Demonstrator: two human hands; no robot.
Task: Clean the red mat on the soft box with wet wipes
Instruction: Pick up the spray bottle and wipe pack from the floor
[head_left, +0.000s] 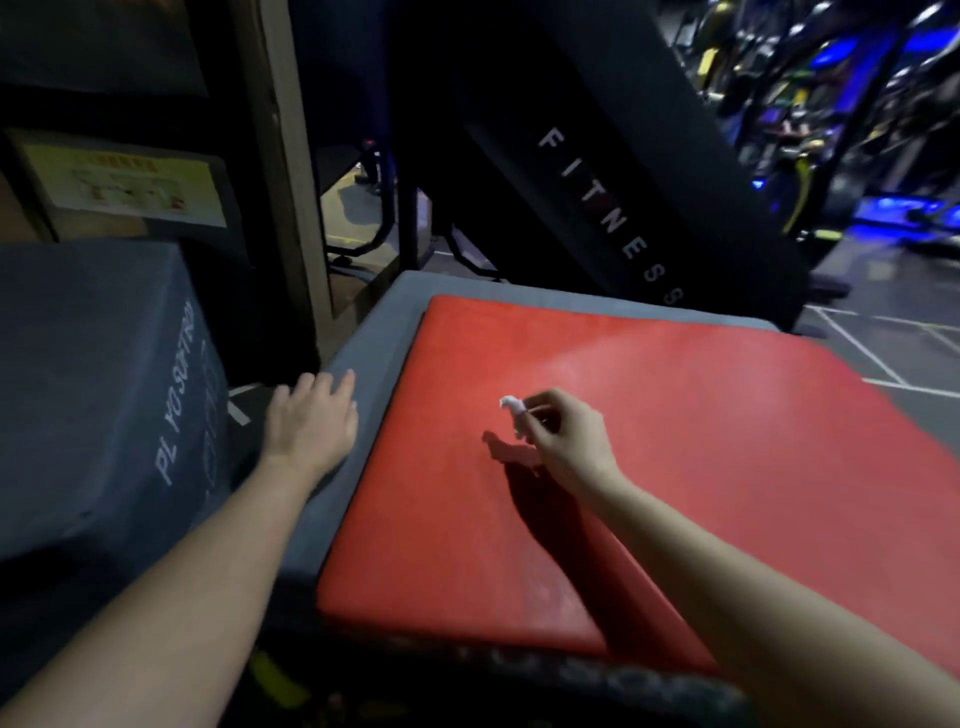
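A red mat (675, 467) lies flat on a grey soft box (363, 358), covering most of its top. My right hand (563, 441) hovers just above the middle of the mat and pinches a small, crumpled white wet wipe (514, 410) in its fingertips; its shadow falls on the mat beneath. My left hand (311, 421) rests with straight fingers on the grey box's left rim, beside the mat's left edge, and holds nothing.
A second grey soft box (104, 395) with white lettering stands close on the left. A black slanted machine panel reading FITNESS (608, 218) rises behind the box. A wooden post (291, 171) stands at back left. Gym machines with blue lights fill the far right.
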